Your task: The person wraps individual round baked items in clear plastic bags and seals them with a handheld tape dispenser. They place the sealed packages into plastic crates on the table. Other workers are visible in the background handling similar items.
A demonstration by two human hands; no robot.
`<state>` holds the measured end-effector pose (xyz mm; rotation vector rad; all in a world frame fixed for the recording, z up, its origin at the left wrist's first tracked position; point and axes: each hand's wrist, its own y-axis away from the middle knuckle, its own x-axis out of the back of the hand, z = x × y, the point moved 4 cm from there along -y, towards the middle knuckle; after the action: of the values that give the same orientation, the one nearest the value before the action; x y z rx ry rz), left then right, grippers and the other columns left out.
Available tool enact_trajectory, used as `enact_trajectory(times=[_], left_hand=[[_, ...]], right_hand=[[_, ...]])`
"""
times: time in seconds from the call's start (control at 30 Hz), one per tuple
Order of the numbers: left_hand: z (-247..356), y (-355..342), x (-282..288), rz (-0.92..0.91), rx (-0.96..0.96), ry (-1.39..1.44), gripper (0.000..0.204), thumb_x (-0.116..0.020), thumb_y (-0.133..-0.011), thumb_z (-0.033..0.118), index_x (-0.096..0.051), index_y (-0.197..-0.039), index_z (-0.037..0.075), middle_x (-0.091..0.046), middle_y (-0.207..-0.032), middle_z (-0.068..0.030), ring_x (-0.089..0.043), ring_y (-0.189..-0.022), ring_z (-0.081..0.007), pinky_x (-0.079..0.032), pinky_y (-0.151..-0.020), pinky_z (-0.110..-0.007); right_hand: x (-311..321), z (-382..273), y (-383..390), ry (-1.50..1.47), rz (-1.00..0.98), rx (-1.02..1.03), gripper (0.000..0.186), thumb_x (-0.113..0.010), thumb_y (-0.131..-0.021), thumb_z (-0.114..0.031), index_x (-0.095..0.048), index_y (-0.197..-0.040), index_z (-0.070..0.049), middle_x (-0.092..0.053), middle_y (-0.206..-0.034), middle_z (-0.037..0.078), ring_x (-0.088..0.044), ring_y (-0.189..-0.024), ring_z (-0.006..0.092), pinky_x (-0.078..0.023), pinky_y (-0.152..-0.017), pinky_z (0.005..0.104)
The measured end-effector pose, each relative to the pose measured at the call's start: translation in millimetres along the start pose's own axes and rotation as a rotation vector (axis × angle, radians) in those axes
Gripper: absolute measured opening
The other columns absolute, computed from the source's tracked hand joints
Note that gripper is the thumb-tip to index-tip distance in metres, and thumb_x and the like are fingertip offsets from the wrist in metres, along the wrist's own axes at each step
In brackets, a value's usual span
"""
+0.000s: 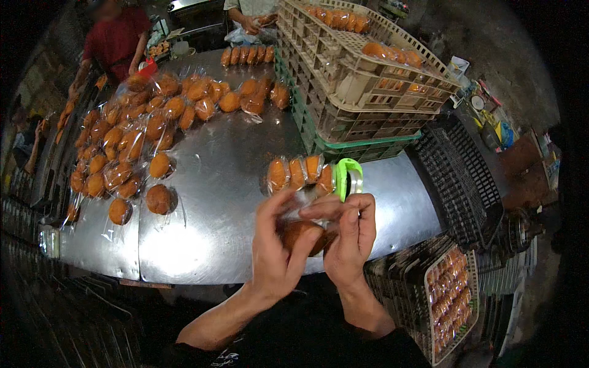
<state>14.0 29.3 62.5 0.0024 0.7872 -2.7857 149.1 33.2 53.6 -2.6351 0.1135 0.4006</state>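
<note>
A round brown bun [299, 235] in clear plastic film is held up over the near edge of the metal table. My left hand [275, 245] is closed round its left side, with the thumb across the front. Beside it, my right hand [351, 244] pinches with thumb and fingers at the film; the exact fold is hidden by the fingers. Just beyond the hands stands a bright green tape dispenser [350, 173]. Touching its left side is a short row of wrapped buns [297, 172] set on edge.
Many bagged buns [126, 141] lie heaped on the metal table [208, 236] at the left. Stacked crates [343, 104] rise at the far right, a black crate [460, 178] beside them. A crate of wrapped buns [451, 294] sits lower right. Two people work across the table.
</note>
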Motion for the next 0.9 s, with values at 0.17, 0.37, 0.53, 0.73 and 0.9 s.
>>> enact_trajectory(times=[0.17, 0.37, 0.53, 0.73, 0.9], left_hand=[[-36, 7, 16, -0.004, 0.556, 0.472, 0.014, -0.065, -0.092, 0.01, -0.065, -0.099, -0.003, -0.069, -0.086, -0.0062, -0.064, -0.084, -0.0113, -0.051, -0.076, -0.025], [-54, 0, 46, 0.007, 0.129, 0.122, 0.014, -0.061, -0.094, 0.012, -0.059, -0.099, -0.001, -0.063, -0.09, -0.0057, -0.062, -0.076, -0.0115, -0.051, -0.073, -0.024], [-76, -4, 56, -0.115, 0.331, 0.258, 0.039, -0.065, -0.09, 0.003, -0.045, -0.123, 0.0, -0.061, -0.091, -0.0085, -0.062, -0.084, -0.0122, -0.051, -0.072, -0.022], [-74, -16, 51, -0.145, 0.265, 0.024, 0.037, -0.068, -0.087, 0.002, -0.051, -0.119, 0.0, -0.061, -0.093, -0.0094, -0.061, -0.087, -0.0119, -0.051, -0.073, -0.026], [-81, -22, 30, -0.027, 0.234, 0.049, 0.012, -0.069, -0.086, 0.004, -0.06, -0.079, 0.001, -0.057, -0.103, -0.0066, -0.052, -0.084, -0.0089, -0.044, -0.07, -0.024]], right_hand=[[-28, 0, 8, 0.607, -0.085, 0.489, 0.033, -0.056, -0.095, -0.01, -0.051, -0.124, 0.004, -0.058, -0.125, 0.025, -0.059, -0.114, 0.0354, -0.046, -0.097, 0.0433], [-52, 34, -1, 0.692, -0.378, 0.171, 0.035, -0.063, -0.087, -0.004, -0.057, -0.121, 0.002, -0.062, -0.114, 0.018, -0.058, -0.108, 0.0343, -0.045, -0.094, 0.0436], [-38, 47, -12, 0.77, -0.516, 0.169, 0.031, -0.071, -0.076, 0.003, -0.061, -0.105, 0.0, -0.061, -0.092, 0.011, -0.058, -0.079, 0.0248, -0.047, -0.072, 0.0346], [-25, 57, -35, 0.999, -0.67, 0.352, 0.018, -0.071, -0.074, 0.002, -0.065, -0.09, -0.003, -0.058, -0.101, 0.011, -0.058, -0.097, 0.0276, -0.048, -0.079, 0.0331], [-34, 75, -59, 0.23, -0.3, -0.289, 0.005, -0.062, -0.087, -0.001, -0.06, -0.092, -0.001, -0.056, -0.111, 0.009, -0.055, -0.102, 0.0169, -0.044, -0.088, 0.0307]])
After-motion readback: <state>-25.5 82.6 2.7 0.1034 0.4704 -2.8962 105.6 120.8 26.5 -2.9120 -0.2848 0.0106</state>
